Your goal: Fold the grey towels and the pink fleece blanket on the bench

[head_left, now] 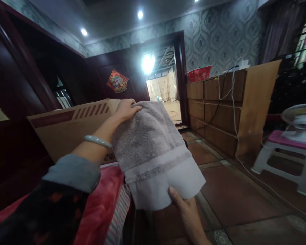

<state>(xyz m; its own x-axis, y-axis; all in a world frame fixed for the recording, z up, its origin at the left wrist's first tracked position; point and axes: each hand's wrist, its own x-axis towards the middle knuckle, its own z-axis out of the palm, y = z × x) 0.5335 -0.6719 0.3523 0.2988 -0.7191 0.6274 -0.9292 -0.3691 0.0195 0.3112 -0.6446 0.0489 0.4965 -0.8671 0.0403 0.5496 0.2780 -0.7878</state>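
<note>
A folded grey towel (150, 136) with a smooth pale border band hangs in the air in front of me, held by both hands. My left hand (126, 109) grips its upper left corner, thumb on the near side and the other fingers partly behind the cloth. A pale bangle (98, 141) circles the left wrist. At the bottom edge my right hand (185, 206) pinches the pale band, its thumb on the front and its fingers hidden behind the towel.
A large cardboard box (66, 132) stands behind my left arm. Red bedding (102, 200) lies below it. To the right are a wooden drawer cabinet (219, 112) with a red basket (199, 74), a trailing white cable (255, 178), and a fan (302, 122) on a plastic stool (283, 158).
</note>
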